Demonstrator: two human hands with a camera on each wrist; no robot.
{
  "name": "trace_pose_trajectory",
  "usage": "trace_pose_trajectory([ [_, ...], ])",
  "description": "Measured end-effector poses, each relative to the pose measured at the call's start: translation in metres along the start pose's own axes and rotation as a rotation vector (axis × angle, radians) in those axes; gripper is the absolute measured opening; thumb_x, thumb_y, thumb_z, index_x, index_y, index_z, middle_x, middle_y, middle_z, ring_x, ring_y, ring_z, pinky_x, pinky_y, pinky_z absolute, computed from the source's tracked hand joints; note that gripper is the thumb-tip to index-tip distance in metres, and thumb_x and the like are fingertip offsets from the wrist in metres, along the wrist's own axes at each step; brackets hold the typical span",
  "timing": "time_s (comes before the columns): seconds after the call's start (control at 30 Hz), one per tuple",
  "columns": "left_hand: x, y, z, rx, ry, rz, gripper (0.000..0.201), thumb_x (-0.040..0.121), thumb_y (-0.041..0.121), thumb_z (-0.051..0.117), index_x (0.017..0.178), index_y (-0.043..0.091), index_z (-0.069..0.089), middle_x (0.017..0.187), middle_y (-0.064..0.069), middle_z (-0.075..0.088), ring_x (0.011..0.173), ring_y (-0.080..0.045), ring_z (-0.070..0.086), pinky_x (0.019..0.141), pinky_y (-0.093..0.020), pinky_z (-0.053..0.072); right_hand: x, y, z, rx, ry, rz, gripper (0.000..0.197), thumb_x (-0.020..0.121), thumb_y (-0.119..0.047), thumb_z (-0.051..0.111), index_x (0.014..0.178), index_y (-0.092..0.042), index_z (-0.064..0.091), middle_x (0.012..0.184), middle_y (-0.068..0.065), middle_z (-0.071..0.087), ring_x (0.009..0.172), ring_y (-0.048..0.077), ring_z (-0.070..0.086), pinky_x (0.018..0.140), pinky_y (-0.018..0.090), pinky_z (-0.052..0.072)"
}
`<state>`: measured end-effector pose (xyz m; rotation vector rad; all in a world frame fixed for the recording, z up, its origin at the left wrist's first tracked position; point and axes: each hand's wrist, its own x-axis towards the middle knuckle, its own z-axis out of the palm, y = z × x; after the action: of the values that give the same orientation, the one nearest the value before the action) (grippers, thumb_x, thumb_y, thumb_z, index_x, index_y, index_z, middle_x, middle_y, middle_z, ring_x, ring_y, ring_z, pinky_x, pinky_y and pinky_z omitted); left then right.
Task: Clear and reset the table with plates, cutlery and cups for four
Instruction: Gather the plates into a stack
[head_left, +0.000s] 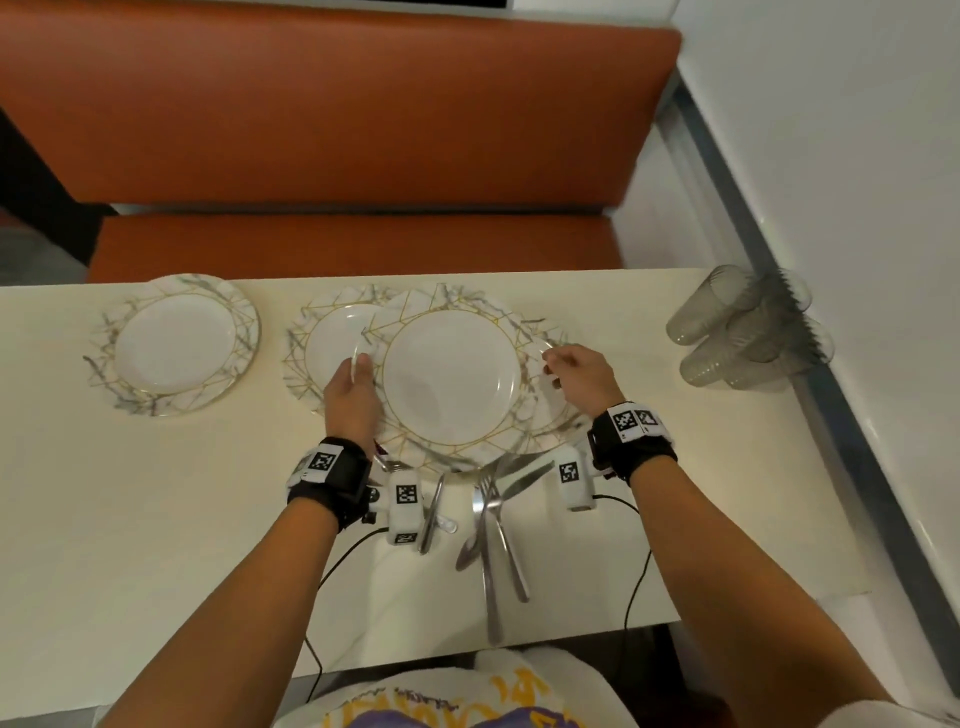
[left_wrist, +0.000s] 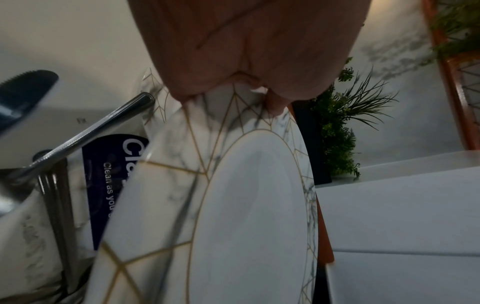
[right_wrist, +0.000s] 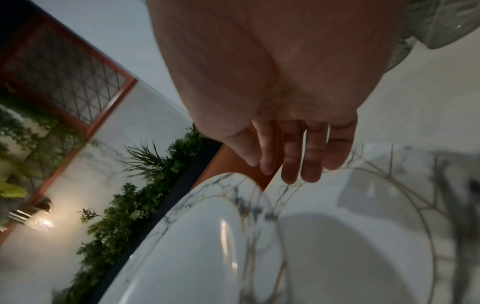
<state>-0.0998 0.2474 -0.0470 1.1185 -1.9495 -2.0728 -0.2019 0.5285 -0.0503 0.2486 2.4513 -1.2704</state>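
The cream table (head_left: 156, 493) runs from the person's lap to its far edge at 12 o'clock, where the orange bench seat (head_left: 353, 244) begins. Its right end stops short of a white wall (head_left: 831, 156) at 3 o'clock, and the near-left stretch around 8 o'clock lies bare.

The top marble-patterned plate (head_left: 451, 382) sits at 12 o'clock in the head view, raised and tilted over other plates. The left hand (head_left: 352, 397) grips its rim at 9 o'clock, thumb over the edge. In the left wrist view the fingers (left_wrist: 276, 102) curl round the rim of that plate (left_wrist: 246, 216).

The right hand (head_left: 579, 374) holds at the 3 o'clock rim, fingers bent toward the edge of a plate lying beneath. The right wrist view shows the fingers (right_wrist: 291, 156) loosely extended above two overlapping plate rims; whether they pinch one I cannot tell.

A second plate (head_left: 322, 343) peeks out at 10 o'clock from under the held one. A single plate (head_left: 174, 345) lies well apart at 9 o'clock, close to the far edge.

The cutlery pile (head_left: 491, 525), with forks, knives and a spoon, lies at 6 o'clock of the held plate, between the two wrists, its handles reaching toward the near edge.

Clear plastic cups (head_left: 748, 330) lie on their sides at 3 o'clock, against the wall.
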Motion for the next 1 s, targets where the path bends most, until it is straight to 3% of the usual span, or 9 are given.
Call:
trace_pose_trajectory([
  [0.1,0.001,0.002,0.006,0.028,0.078,0.037,0.027,0.108,0.038,0.046,0.082,0.040,0.051,0.092,0.004,0.063,0.093,-0.019,0.060,0.101,-0.046,0.051,0.025,0.015,-0.014,-0.160,0.075,0.044,0.026,0.095,-0.016,0.053,0.116,-0.018,0.068,0.123,0.005,0.067,0.114,0.027,0.061,0.092,0.028,0.046],
  [0.23,-0.003,0.015,0.011,0.076,0.152,0.092,0.031,0.110,0.031,0.045,0.080,0.040,0.041,0.085,0.021,0.045,0.078,0.009,0.043,0.076,-0.017,0.038,0.053,0.034,-0.017,-0.502,0.148,0.152,0.043,0.089,-0.020,0.062,0.131,-0.018,0.052,0.134,0.014,0.048,0.127,0.036,0.043,0.100,0.042,0.042],
  [0.33,0.001,0.017,0.007,0.084,0.205,0.124,0.025,0.110,0.031,0.044,0.113,0.017,0.065,0.106,0.012,0.056,0.097,-0.005,0.053,0.092,-0.024,0.039,0.065,0.048,-0.013,-0.604,0.100,0.226,0.055,0.089,-0.029,0.064,0.137,-0.013,0.042,0.140,0.016,0.043,0.129,0.037,0.040,0.106,0.049,0.039],
  [0.4,0.004,0.018,0.005,0.111,0.232,0.145,0.037,0.110,0.033,0.044,0.130,0.008,0.062,0.117,0.006,0.058,0.112,-0.013,0.053,0.098,-0.028,0.039,0.072,0.056,-0.011,-0.618,0.069,0.261,0.056,0.089,-0.031,0.064,0.135,-0.011,0.040,0.140,0.015,0.045,0.130,0.037,0.042,0.108,0.051,0.035],
  [0.57,0.012,0.016,0.006,0.140,0.259,0.169,0.034,0.108,0.036,0.044,0.103,0.008,0.062,0.098,-0.013,0.065,0.091,-0.026,0.055,0.096,-0.041,0.047,0.085,0.069,-0.008,-0.527,0.016,0.285,0.049,0.081,-0.031,0.067,0.124,-0.015,0.052,0.126,0.007,0.056,0.121,0.033,0.053,0.107,0.050,0.038],
  [0.7,0.012,0.020,0.015,0.153,0.260,0.162,0.035,0.109,0.035,0.042,0.106,0.007,0.062,0.095,0.001,0.061,0.091,-0.013,0.056,0.091,-0.031,0.043,0.113,0.089,-0.026,-0.386,-0.005,0.280,0.040,0.073,-0.031,0.053,0.099,-0.007,0.071,0.117,0.018,0.067,0.097,0.034,0.066,0.081,0.034,0.057],
  [0.8,0.012,0.024,0.021,0.131,0.259,0.148,0.040,0.109,0.038,0.041,0.124,0.007,0.063,0.121,-0.004,0.065,0.115,-0.019,0.057,0.098,-0.030,0.042,0.091,0.056,-0.054,-0.283,0.000,0.251,0.016,0.095,-0.020,0.049,0.103,-0.012,0.060,0.116,0.017,0.064,0.102,0.033,0.064,0.060,0.024,0.042],
  [0.9,0.017,0.026,0.023,0.122,0.264,0.153,0.047,0.108,0.042,0.040,0.136,0.009,0.059,0.138,-0.008,0.062,0.131,-0.022,0.055,0.111,-0.036,0.043,0.079,0.039,-0.081,-0.124,0.118,0.228,0.031,0.101,-0.018,0.046,0.130,-0.011,0.054,0.118,0.010,0.056,0.111,0.032,0.057,0.085,0.033,0.048],
  [1.0,0.021,0.027,0.020,0.137,0.271,0.136,0.058,0.105,0.051,0.040,0.147,0.013,0.051,0.150,-0.007,0.055,0.141,-0.023,0.048,0.120,-0.045,0.038,0.063,0.018,-0.107,-0.089,0.265,0.109,0.029,0.103,-0.012,0.044,0.131,-0.009,0.050,0.111,0.010,0.055,0.098,0.026,0.053,0.083,0.032,0.042],
])
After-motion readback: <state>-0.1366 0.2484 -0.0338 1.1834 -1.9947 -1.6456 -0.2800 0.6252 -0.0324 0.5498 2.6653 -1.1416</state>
